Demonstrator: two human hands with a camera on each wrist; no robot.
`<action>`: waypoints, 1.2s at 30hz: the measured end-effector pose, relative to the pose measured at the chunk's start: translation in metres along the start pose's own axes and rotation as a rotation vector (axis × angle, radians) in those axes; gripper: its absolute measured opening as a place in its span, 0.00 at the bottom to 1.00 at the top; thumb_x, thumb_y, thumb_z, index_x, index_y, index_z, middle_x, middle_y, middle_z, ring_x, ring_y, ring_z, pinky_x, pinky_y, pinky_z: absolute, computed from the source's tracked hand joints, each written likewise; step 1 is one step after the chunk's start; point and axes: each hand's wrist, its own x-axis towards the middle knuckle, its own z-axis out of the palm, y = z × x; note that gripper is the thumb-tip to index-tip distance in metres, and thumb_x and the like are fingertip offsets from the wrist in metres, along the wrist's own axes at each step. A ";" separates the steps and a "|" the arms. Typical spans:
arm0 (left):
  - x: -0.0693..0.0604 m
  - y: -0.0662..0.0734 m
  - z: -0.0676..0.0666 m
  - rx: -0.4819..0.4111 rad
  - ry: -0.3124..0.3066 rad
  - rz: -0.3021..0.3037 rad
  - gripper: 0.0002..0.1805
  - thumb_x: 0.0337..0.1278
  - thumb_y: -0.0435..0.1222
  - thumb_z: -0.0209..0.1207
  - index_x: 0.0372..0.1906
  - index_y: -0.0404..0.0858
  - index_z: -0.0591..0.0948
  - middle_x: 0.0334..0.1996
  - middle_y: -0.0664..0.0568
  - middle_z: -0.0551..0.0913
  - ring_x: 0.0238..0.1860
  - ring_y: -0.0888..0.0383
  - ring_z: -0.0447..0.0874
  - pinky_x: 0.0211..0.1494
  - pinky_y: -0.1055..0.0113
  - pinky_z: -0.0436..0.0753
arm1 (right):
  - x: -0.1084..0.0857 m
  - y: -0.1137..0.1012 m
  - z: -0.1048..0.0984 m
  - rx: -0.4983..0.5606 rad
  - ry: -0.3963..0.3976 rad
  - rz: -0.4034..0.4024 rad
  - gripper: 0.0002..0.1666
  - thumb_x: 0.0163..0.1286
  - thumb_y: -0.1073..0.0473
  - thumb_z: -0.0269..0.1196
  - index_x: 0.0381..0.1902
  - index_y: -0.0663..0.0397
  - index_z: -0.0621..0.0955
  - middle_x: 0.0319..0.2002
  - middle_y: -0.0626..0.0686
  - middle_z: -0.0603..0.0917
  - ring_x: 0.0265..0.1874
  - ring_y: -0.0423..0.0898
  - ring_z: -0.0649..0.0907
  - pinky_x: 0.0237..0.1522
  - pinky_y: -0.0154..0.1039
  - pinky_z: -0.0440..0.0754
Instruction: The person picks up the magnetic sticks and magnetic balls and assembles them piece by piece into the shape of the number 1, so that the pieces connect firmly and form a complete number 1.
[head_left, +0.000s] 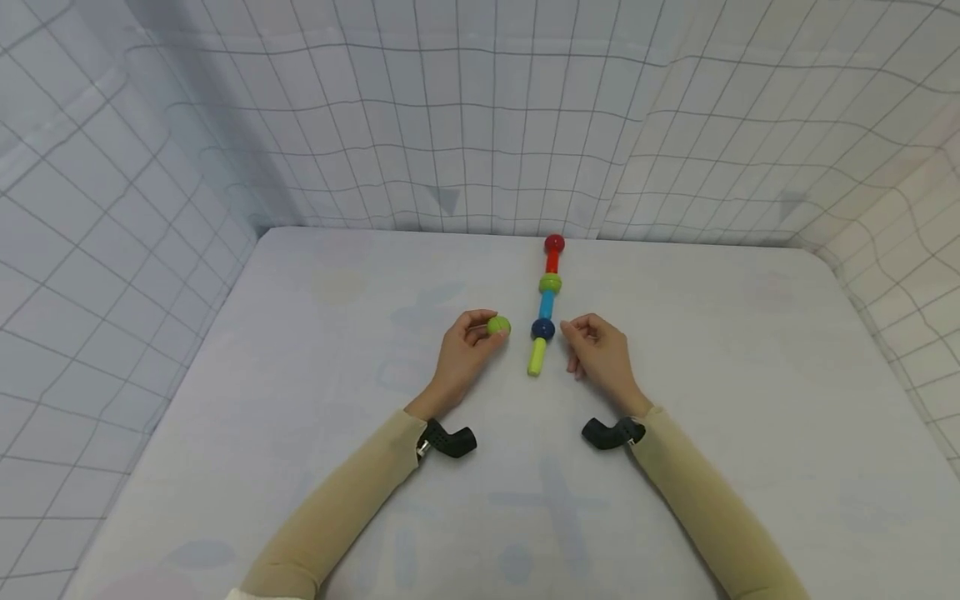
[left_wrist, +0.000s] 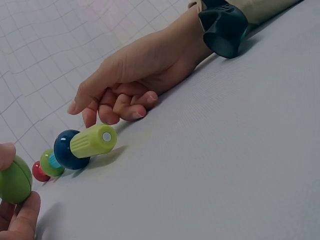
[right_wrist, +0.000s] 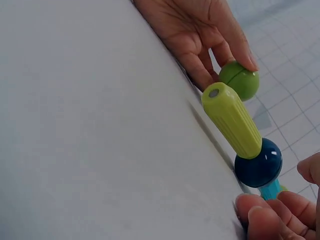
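My left hand [head_left: 462, 354] pinches a green ball [head_left: 498, 326] between thumb and fingers, just left of a toy chain of balls and rods. The chain lies on the table: a red ball [head_left: 554, 243], a red rod [head_left: 552, 262], a green ball [head_left: 550, 283], a light blue rod [head_left: 547, 304], a dark blue ball [head_left: 543, 329] and a yellow-green rod [head_left: 536, 357] nearest me. A round metal spot shows on that rod's free end in both wrist views. My right hand [head_left: 602, 354] is beside the dark blue ball, its fingers loosely curled and holding nothing.
A white table [head_left: 720, 375] with faint printed shapes lies under everything. Beyond its far edge hangs a white grid-patterned curtain [head_left: 480, 125], with more of it along both sides. Each wrist wears a black camera mount [head_left: 450, 440].
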 end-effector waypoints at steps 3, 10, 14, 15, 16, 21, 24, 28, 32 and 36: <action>0.005 -0.013 -0.002 -0.016 0.023 0.007 0.22 0.59 0.30 0.62 0.56 0.29 0.72 0.51 0.42 0.76 0.50 0.52 0.77 0.47 0.72 0.75 | -0.006 -0.004 0.003 -0.020 -0.041 0.006 0.21 0.67 0.44 0.61 0.34 0.58 0.79 0.18 0.57 0.77 0.09 0.50 0.76 0.10 0.39 0.74; 0.010 -0.027 -0.002 -0.022 0.057 0.013 0.20 0.58 0.31 0.63 0.54 0.32 0.73 0.51 0.46 0.76 0.49 0.56 0.77 0.48 0.71 0.75 | -0.014 -0.015 0.011 -0.168 -0.096 0.048 0.23 0.62 0.40 0.64 0.29 0.56 0.81 0.14 0.53 0.77 0.07 0.47 0.74 0.11 0.38 0.72; 0.010 -0.027 -0.002 -0.033 0.058 0.018 0.21 0.58 0.31 0.63 0.55 0.32 0.73 0.50 0.45 0.76 0.48 0.56 0.77 0.48 0.71 0.75 | -0.016 -0.020 0.015 -0.229 -0.105 0.057 0.24 0.59 0.38 0.66 0.25 0.54 0.81 0.12 0.51 0.75 0.08 0.46 0.73 0.11 0.36 0.68; 0.009 -0.027 -0.002 -0.034 0.058 0.019 0.21 0.58 0.31 0.63 0.55 0.32 0.73 0.50 0.45 0.76 0.48 0.56 0.77 0.48 0.71 0.74 | -0.016 -0.021 0.016 -0.241 -0.108 0.055 0.24 0.59 0.38 0.66 0.24 0.54 0.81 0.12 0.51 0.75 0.08 0.46 0.73 0.11 0.36 0.67; 0.009 -0.027 -0.002 -0.033 0.056 0.020 0.21 0.58 0.31 0.63 0.55 0.32 0.73 0.50 0.45 0.76 0.48 0.56 0.77 0.47 0.71 0.74 | -0.016 -0.022 0.016 -0.252 -0.111 0.051 0.24 0.58 0.37 0.66 0.24 0.53 0.81 0.12 0.51 0.74 0.08 0.46 0.72 0.11 0.35 0.66; 0.009 -0.027 -0.002 -0.025 0.043 0.018 0.22 0.58 0.33 0.63 0.56 0.31 0.72 0.51 0.44 0.75 0.49 0.55 0.77 0.48 0.72 0.74 | -0.016 -0.027 0.019 -0.297 -0.117 0.046 0.25 0.57 0.36 0.66 0.22 0.52 0.80 0.12 0.49 0.74 0.08 0.45 0.71 0.10 0.34 0.62; 0.010 -0.026 -0.002 -0.034 0.030 0.015 0.23 0.59 0.33 0.63 0.57 0.30 0.71 0.52 0.43 0.74 0.49 0.54 0.76 0.48 0.72 0.74 | -0.015 -0.029 0.020 -0.331 -0.109 0.051 0.25 0.57 0.37 0.67 0.21 0.52 0.81 0.11 0.49 0.74 0.07 0.44 0.71 0.10 0.33 0.62; 0.009 -0.023 -0.002 -0.052 0.015 0.009 0.24 0.59 0.31 0.62 0.58 0.28 0.70 0.53 0.42 0.74 0.50 0.53 0.75 0.49 0.73 0.74 | -0.013 -0.031 0.022 -0.390 -0.095 0.052 0.26 0.56 0.36 0.67 0.17 0.52 0.80 0.10 0.48 0.73 0.08 0.43 0.71 0.11 0.33 0.61; 0.003 -0.007 0.000 -0.042 0.011 0.003 0.22 0.59 0.29 0.61 0.57 0.26 0.70 0.52 0.41 0.74 0.50 0.51 0.76 0.49 0.73 0.74 | -0.012 -0.033 0.024 -0.446 -0.092 0.045 0.26 0.56 0.38 0.67 0.15 0.52 0.80 0.11 0.45 0.74 0.13 0.42 0.71 0.15 0.34 0.61; -0.002 0.003 0.003 -0.029 0.016 0.007 0.22 0.60 0.28 0.60 0.57 0.24 0.70 0.52 0.41 0.74 0.51 0.49 0.76 0.49 0.73 0.74 | -0.013 -0.035 0.025 -0.463 -0.100 0.040 0.24 0.58 0.41 0.68 0.13 0.52 0.80 0.12 0.45 0.73 0.14 0.41 0.70 0.16 0.33 0.60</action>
